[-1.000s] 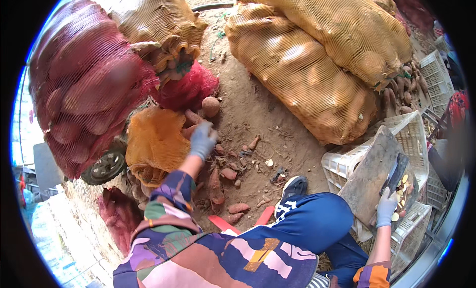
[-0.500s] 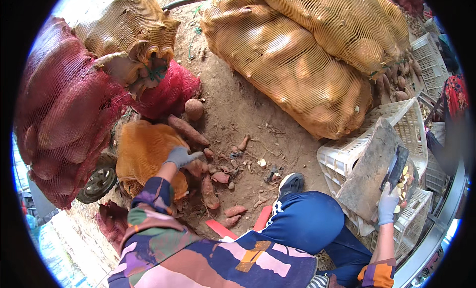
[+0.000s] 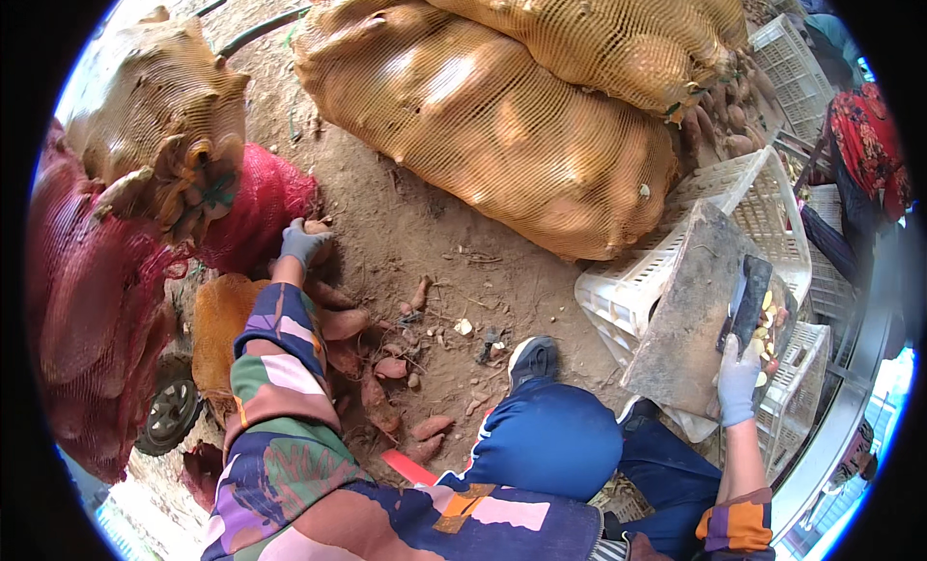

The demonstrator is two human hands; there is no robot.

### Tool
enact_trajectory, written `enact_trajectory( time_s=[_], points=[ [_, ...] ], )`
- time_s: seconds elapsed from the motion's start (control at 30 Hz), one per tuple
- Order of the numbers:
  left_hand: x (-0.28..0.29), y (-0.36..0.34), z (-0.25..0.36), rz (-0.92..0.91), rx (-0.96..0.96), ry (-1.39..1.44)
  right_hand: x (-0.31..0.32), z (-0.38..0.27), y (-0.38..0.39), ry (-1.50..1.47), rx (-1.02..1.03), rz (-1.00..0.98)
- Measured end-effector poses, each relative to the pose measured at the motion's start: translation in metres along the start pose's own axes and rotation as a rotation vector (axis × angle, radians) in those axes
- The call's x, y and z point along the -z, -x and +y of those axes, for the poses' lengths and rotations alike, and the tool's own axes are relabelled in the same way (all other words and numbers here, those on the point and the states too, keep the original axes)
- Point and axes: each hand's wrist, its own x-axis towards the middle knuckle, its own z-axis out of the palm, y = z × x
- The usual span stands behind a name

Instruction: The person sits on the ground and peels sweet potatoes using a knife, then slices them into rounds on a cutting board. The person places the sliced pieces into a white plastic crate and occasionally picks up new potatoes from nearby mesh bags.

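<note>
My gloved left hand (image 3: 298,245) curls round a sweet potato (image 3: 318,230) beside the red mesh sack (image 3: 251,199). Several reddish sweet potatoes (image 3: 343,322) lie on the dirt below it, next to an orange mesh sack (image 3: 214,334). My gloved right hand (image 3: 739,382) grips a dark-bladed knife (image 3: 749,297) resting on a worn grey board (image 3: 681,320). Pale cut slices (image 3: 763,339) lie along the blade. The board sits tilted on white plastic crates (image 3: 618,300).
Large yellow mesh sacks (image 3: 483,136) fill the top middle; more sacks (image 3: 97,310) and a wheel (image 3: 164,416) stand at left. More crates (image 3: 792,73) are at upper right, beside a person in red floral clothing (image 3: 864,146). A black hose (image 3: 261,30) crosses the dirt (image 3: 454,271).
My left hand has moved up and forward from the lower potatoes to one near the red sack, closing round it. My right hand stays on the knife. The view has shifted.
</note>
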Motion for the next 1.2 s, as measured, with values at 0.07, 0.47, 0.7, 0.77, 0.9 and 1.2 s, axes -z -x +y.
enact_trajectory(
  time_s=[0.07,0.47,0.7,0.77,0.9,1.2],
  points=[
    [-0.009,0.017,0.061,0.064,0.136,-0.296,0.011,0.011,0.006,0.047,-0.088,-0.056],
    [-0.064,0.116,0.006,0.197,0.014,0.444,-0.001,-0.010,0.004,0.168,0.131,-0.022],
    [0.015,0.296,0.293,-0.841,-0.242,1.432,0.017,-0.031,-0.003,0.149,-0.089,-0.162],
    [0.025,0.319,0.370,-1.051,-0.440,1.213,0.017,-0.030,0.001,0.139,-0.123,-0.186],
    [-0.002,0.350,0.480,-1.200,-0.961,0.770,0.029,-0.038,-0.006,0.058,-0.142,-0.232],
    [-0.065,0.391,0.514,-0.642,-1.422,0.191,0.055,-0.019,0.076,-0.174,-0.261,0.287]
  ],
)
